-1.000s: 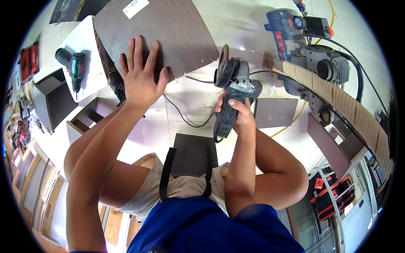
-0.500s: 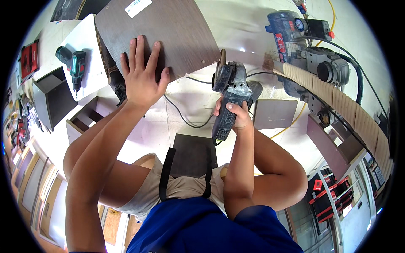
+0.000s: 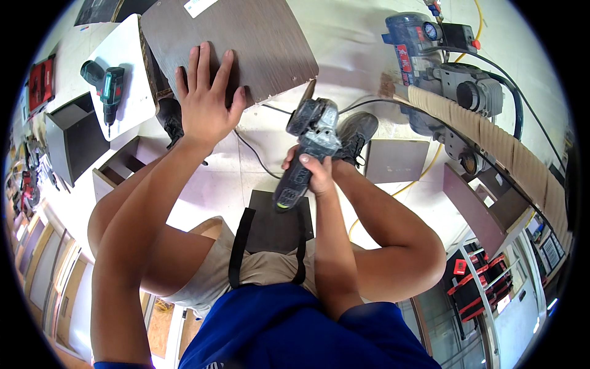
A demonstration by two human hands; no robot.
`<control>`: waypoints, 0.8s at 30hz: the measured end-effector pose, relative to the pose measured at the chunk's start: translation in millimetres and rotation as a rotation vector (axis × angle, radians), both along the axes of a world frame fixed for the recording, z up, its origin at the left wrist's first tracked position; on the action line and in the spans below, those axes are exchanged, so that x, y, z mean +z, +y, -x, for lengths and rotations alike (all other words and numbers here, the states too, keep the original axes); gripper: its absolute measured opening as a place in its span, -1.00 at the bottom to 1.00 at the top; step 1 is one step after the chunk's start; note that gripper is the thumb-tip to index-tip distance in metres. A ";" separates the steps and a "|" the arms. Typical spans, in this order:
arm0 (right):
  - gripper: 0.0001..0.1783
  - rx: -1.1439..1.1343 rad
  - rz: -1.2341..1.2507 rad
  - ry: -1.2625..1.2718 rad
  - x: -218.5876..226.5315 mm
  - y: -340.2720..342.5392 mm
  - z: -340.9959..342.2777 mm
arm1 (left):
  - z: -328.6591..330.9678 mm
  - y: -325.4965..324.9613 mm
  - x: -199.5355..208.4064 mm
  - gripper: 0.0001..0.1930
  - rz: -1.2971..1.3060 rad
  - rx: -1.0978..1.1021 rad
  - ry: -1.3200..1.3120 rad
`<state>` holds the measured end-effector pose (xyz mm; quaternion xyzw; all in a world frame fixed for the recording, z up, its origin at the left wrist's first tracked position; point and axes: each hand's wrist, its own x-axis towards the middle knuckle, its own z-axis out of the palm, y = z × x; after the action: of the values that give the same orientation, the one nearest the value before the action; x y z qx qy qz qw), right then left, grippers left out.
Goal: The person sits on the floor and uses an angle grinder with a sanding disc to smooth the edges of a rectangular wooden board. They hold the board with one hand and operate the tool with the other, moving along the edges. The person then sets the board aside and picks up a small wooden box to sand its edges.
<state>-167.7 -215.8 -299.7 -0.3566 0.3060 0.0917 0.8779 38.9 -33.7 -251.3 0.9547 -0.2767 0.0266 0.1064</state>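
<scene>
A dark wood-grain board [image 3: 264, 43] lies ahead of me, a white label near its far edge and its near edge rough. My left hand [image 3: 208, 114] rests on it, palm down with the fingers spread. In my right hand [image 3: 316, 172] is an angle grinder [image 3: 307, 144], gripped around its black body. Its disc [image 3: 308, 92] sits at the board's near right corner, seen almost edge-on; I cannot tell whether it touches. The grinder's grey metal head is slightly blurred.
A green cordless drill [image 3: 112, 92] lies on a white board [image 3: 132, 74] at the left. At the right stand an air compressor [image 3: 455, 86] and a ribbed beige hose [image 3: 491, 132]. A cable [image 3: 255, 154] crosses the floor, with dark panels [image 3: 396, 160] and box frames [image 3: 485, 209] about.
My right hand has moved the grinder left and a little nearer to me, uncovering my right shoe. My left hand stays spread on the board.
</scene>
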 end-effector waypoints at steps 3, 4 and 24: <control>-0.53 -0.050 0.020 0.004 6.6 21.4 -2.0 | -1.9 -2.1 -2.0 -0.33 -0.008 -0.004 0.000; -0.52 -0.053 0.017 0.003 6.0 23.1 -1.1 | -2.1 -2.7 -1.9 -0.33 -0.009 0.000 0.004; -0.51 0.058 -0.014 0.003 -0.7 -60.3 -29.8 | 0.7 -5.3 -3.2 -0.34 -0.009 0.003 -0.009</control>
<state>-137.9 -276.1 -300.4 -0.3592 0.2965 0.1197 0.8768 38.3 -39.0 -254.5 0.9554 -0.2759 0.0297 0.1010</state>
